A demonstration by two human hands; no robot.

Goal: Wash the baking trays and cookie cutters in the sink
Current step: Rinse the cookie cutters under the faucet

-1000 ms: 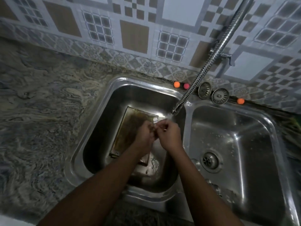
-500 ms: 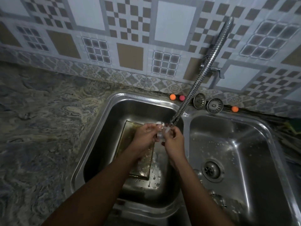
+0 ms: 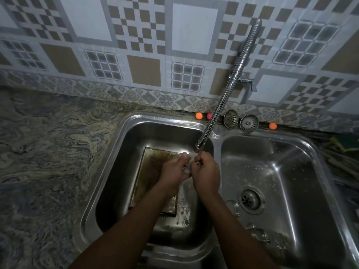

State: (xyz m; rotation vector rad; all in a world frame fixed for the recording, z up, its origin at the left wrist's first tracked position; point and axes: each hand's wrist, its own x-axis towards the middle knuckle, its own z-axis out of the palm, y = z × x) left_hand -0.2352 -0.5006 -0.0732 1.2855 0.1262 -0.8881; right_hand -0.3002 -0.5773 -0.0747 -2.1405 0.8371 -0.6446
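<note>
Head view: left hand (image 3: 172, 170) and right hand (image 3: 206, 174) raised to faucet spout (image 3: 200, 145) since second ago. Both grips curled round small pale item (image 3: 186, 168), probably cookie cutter: rinse stage. Stained baking tray (image 3: 153, 162) lies in left basin (image 3: 121, 150) below, judged unwashed.

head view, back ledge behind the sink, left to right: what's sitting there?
left orange ball → pink ball → left strainer → right strainer → right orange ball. The tap hose crosses over the pink ball, so it is left out of the order.
</note>
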